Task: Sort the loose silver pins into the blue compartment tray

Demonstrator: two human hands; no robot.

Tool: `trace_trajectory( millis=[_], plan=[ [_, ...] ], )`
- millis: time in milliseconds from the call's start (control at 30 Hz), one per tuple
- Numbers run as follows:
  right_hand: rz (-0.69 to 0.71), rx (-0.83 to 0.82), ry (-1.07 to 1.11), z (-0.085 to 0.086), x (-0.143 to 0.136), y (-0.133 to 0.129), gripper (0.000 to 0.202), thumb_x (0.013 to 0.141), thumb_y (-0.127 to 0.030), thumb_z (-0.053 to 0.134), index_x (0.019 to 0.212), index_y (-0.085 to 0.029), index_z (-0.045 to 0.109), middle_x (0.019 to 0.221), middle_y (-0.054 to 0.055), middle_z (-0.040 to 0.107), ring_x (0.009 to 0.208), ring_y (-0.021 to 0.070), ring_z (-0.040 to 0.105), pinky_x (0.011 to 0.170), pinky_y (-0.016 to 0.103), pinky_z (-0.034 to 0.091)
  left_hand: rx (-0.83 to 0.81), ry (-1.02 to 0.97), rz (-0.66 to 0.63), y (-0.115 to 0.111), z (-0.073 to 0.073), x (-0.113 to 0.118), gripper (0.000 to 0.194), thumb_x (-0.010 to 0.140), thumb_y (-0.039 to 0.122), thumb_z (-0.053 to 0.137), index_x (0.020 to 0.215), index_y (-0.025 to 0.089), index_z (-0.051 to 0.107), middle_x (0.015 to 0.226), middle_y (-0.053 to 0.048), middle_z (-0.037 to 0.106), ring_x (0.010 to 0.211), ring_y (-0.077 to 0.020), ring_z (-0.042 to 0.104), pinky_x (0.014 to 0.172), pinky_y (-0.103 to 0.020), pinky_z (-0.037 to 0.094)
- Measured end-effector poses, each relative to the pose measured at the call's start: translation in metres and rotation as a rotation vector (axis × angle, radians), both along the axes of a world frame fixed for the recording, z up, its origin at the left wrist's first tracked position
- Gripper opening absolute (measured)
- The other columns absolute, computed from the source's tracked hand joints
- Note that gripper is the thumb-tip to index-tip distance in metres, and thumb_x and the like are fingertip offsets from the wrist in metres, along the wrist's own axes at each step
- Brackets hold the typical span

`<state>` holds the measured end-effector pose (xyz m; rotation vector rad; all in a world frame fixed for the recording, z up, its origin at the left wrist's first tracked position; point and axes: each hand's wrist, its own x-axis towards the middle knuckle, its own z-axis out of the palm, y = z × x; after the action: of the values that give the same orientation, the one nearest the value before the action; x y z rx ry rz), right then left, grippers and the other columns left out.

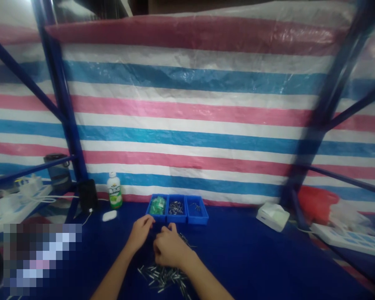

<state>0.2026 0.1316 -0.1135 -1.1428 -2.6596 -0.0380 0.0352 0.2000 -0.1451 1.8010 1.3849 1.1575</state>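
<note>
My left hand is just in front of the blue bin with green pieces, its fingers drawn together. Close by on the right, my right hand has its fingers curled inward over the dark blue table. Whatever either hand pinches is too small or hidden to make out. Below my right hand lies a loose pile of slim, shiny metal pins, partly covered by my forearm. A few more show beside its knuckles. Small dark metal parts lie in the middle blue bin, and a few thin pieces in the right blue bin.
A white and green bottle, a black phone and a white case stand at the back left. A tissue pack lies on the right. Power strips flank both sides; blue posts and a striped sheet close the back.
</note>
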Motion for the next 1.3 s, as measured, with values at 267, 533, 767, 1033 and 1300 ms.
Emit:
trace_trajectory(
  millis=[267,533,767,1033,1300],
  plan=[
    [0.017,-0.099,0.412,0.006,0.025,-0.013,0.03,0.08,-0.008,0.052,0.104,-0.021,0.063,0.089,0.001,0.066,0.08,0.0141,0.058,0.078,0.027,0.038,-0.033,-0.053,0.005,-0.004,0.003,-0.002,0.033,0.082,0.046,0.048,0.077,0.018,0.065,0.063,0.001,0.057,0.054,-0.0143,0.05,0.053,-0.023,0.038],
    [-0.019,-0.404,1.187,0.007,0.038,0.008,0.02,0.084,-0.031,0.063,0.1,-0.021,0.069,0.091,0.004,0.068,0.065,0.0155,0.064,0.061,0.028,0.049,-0.026,-0.045,0.014,0.003,0.001,-0.001,0.035,0.082,0.047,0.047,0.076,0.018,0.066,0.061,0.002,0.056,0.054,-0.0139,0.048,0.052,-0.022,0.035],
    [0.081,-0.763,1.819,0.004,0.049,0.015,0.036,0.069,-0.032,0.081,0.099,-0.019,0.066,0.087,0.003,0.07,0.064,0.0142,0.067,0.071,0.031,0.053,-0.035,-0.044,0.031,-0.003,0.003,0.0,0.033,0.081,0.046,0.049,0.076,0.018,0.066,0.062,0.002,0.059,0.053,-0.0133,0.049,0.054,-0.023,0.037],
    [0.086,-0.964,2.004,0.009,0.056,0.013,0.03,0.076,-0.043,0.072,0.068,-0.019,0.055,0.057,-0.005,0.052,0.054,0.0108,0.054,0.064,0.028,0.051,-0.021,-0.047,0.021,0.004,-0.001,-0.001,0.033,0.08,0.046,0.049,0.074,0.018,0.066,0.062,0.001,0.058,0.055,-0.0142,0.05,0.052,-0.023,0.035],
    [-0.291,-0.998,1.809,0.0,0.056,0.022,0.037,0.076,-0.048,0.069,0.096,-0.019,0.06,0.071,-0.001,0.064,0.044,0.0082,0.05,0.048,0.022,0.04,-0.027,-0.039,0.03,-0.001,0.003,0.0,0.032,0.08,0.045,0.051,0.075,0.018,0.067,0.063,0.0,0.06,0.056,-0.0148,0.051,0.053,-0.023,0.036]
  ],
)
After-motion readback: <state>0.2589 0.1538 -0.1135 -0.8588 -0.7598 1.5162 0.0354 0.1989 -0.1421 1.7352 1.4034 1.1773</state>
